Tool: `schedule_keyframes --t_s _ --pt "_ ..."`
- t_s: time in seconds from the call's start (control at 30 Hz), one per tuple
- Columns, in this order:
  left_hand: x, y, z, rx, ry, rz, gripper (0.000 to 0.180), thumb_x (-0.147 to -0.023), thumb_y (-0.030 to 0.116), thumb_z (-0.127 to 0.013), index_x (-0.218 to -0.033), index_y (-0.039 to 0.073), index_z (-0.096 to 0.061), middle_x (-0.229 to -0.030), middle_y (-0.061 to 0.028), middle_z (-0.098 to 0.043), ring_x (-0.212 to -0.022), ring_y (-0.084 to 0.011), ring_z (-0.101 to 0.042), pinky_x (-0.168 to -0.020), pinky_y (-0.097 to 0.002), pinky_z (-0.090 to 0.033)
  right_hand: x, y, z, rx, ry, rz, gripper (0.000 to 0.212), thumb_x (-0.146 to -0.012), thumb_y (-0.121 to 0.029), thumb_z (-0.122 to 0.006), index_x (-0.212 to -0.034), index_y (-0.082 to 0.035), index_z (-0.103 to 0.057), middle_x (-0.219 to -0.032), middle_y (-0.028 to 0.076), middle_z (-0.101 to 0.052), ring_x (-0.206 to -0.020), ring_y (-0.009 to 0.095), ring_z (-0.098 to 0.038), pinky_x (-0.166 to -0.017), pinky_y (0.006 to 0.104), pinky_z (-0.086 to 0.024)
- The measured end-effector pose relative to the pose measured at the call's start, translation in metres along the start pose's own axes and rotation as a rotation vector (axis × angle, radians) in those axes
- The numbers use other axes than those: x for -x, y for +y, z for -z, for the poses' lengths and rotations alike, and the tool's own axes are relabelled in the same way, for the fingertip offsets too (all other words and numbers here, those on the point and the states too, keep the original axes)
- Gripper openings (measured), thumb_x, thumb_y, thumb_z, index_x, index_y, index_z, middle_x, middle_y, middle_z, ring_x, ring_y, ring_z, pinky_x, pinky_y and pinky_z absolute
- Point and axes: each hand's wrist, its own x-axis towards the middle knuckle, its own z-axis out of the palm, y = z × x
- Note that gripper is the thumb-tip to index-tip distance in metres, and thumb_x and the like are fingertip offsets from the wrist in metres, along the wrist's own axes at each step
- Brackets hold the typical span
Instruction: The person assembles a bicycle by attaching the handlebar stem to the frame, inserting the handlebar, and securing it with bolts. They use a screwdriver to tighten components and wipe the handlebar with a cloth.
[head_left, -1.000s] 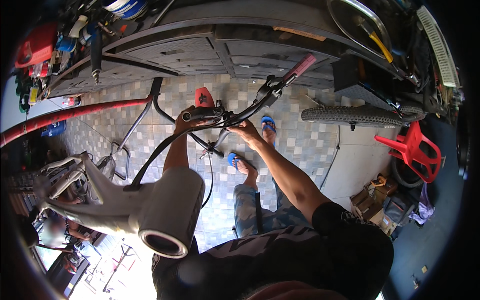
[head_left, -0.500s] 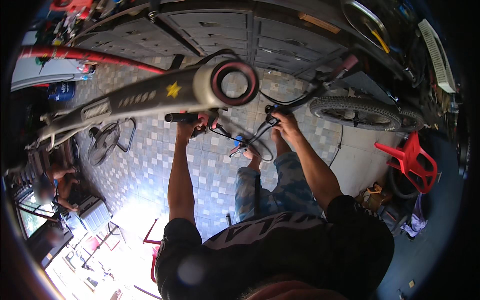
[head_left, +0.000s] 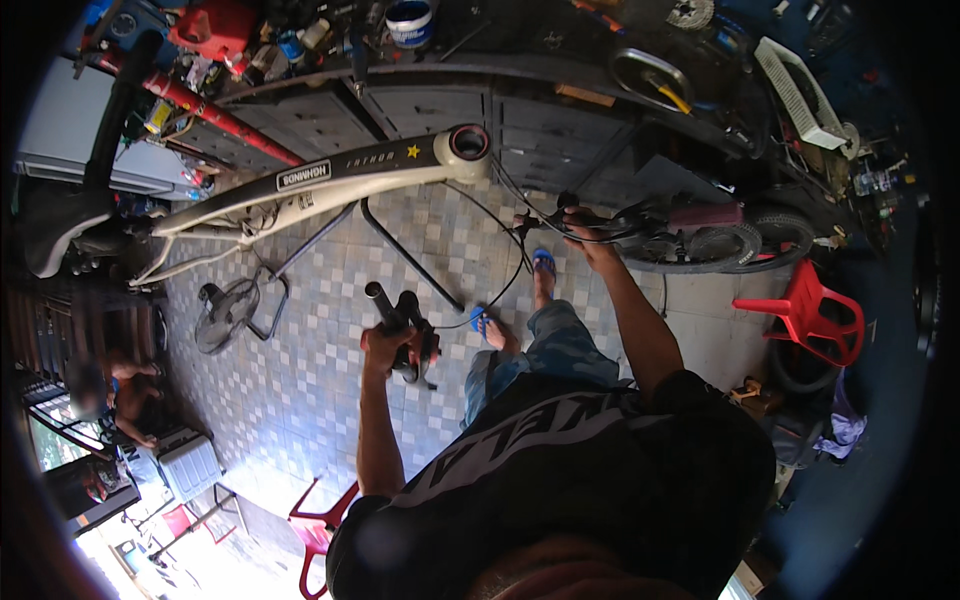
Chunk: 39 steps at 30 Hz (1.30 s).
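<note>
Left grip (head_left: 385, 350) clasps tube (head_left: 384, 306) | right grip (head_left: 591, 240) clasps handlebar (head_left: 705, 215) | floor (head_left: 468, 262) between | bench edge (head_left: 440, 73) ahead

The bicycle frame (head_left: 340, 172) at ten o'clock is cream and black with a yellow star (head_left: 414, 152); the handlebar grip (head_left: 706, 215) at two, maroon; the chair (head_left: 803, 308) at three, red; the shorts (head_left: 565, 345), blue-grey camouflage.

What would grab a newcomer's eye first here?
Probably the bike frame, reaching across the upper left of the picture. Lower down, the left hand grips a dark part, while the right hand holds a handlebar. A red chair stands out at far right.
</note>
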Motion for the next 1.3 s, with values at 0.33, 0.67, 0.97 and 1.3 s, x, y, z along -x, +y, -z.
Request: schedule_keyframes --t_s 0.33,0.67,0.97,1.3 --pt "0.025 0.021 -0.037 0.281 0.071 -0.013 0.024 -0.084 0.007 -0.083 -0.104 -0.001 -0.071 -0.084 -0.0076 -0.071 -0.067 -0.019 -0.071 -0.063 -0.0318 -0.059 -0.064 -0.047 0.027 -0.182 0.167 -0.163 0.037 -0.09 -0.032 -0.083 -0.122 -0.02 -0.068 -0.122 -0.001 -0.064 -0.103 0.023 -0.068 -0.086 0.0405 -0.061" --pt "0.009 0.069 -0.117 0.462 0.287 -0.003 0.041 -0.081 0.011 -0.083 -0.117 -0.003 -0.069 -0.097 -0.0147 -0.076 -0.082 -0.0247 -0.075 -0.072 -0.0367 -0.061 -0.119 -0.037 0.043 -0.021 -0.19 -0.395 0.032 -0.108 -0.022 -0.06 -0.138 -0.012 -0.057 -0.133 0.006 -0.063 -0.122 0.03 -0.067 -0.099 0.0434 -0.059" --pt "0.018 0.082 -0.181 0.72 0.522 -0.215 0.019 -0.086 0.01 -0.075 -0.097 0.002 -0.062 -0.081 -0.0093 -0.068 -0.084 -0.0316 -0.076 -0.084 -0.0417 -0.063 -0.158 -0.049 0.059 -0.061 -0.099 -0.561 0.023 -0.099 -0.015 -0.069 -0.119 -0.005 -0.065 -0.118 0.008 -0.067 -0.108 0.026 -0.067 -0.09 0.0426 -0.057" --pt "0.024 0.099 -0.178 0.634 0.497 -0.315 0.026 -0.09 0.015 -0.078 -0.106 0.0 -0.065 -0.089 -0.0102 -0.071 -0.076 -0.0216 -0.071 -0.073 -0.0368 -0.059 -0.135 -0.103 0.032 0.893 -0.508 -0.536 0.03 -0.1 -0.028 -0.07 -0.124 -0.011 -0.067 -0.114 0.004 -0.069 -0.096 0.019 -0.069 -0.08 0.038 -0.059"
